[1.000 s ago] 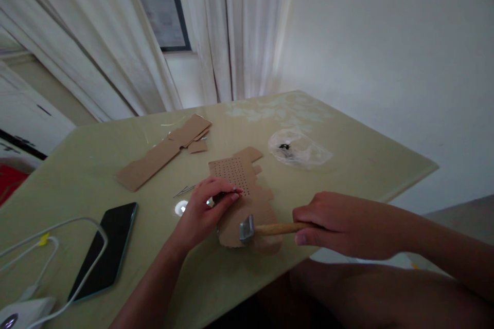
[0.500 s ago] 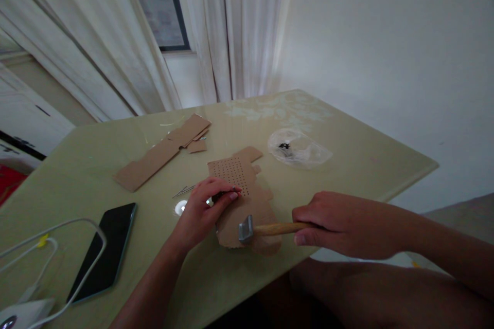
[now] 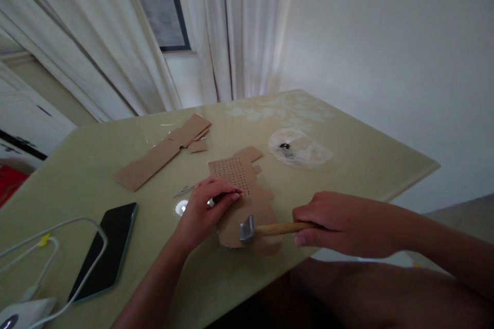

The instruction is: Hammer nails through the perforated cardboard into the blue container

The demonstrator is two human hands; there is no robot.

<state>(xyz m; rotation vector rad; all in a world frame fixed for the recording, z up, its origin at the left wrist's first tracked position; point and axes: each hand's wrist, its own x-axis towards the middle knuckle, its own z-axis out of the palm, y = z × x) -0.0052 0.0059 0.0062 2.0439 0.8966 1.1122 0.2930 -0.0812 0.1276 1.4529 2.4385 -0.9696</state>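
Note:
My right hand (image 3: 335,223) is closed round the wooden handle of a hammer (image 3: 285,228). The hammer's grey metal head is over the near part of a piece of brown cardboard (image 3: 235,218). Rows of small dark holes run across the cardboard's far part. At the near end of those holes my left hand (image 3: 208,205) rests on the sheet, thumb and forefinger pinched together. Whatever sits between those fingertips is too small and dark to name. Left of this hand lie a few thin metal pins (image 3: 184,191), which look like nails.
A clear plastic bag (image 3: 303,151) with small black pieces lies at the back right. Farther left are a long cardboard strip (image 3: 154,162) and smaller scraps (image 3: 198,146). A dark phone (image 3: 106,252) and a white cable (image 3: 98,229) occupy the table's (image 3: 358,164) near left.

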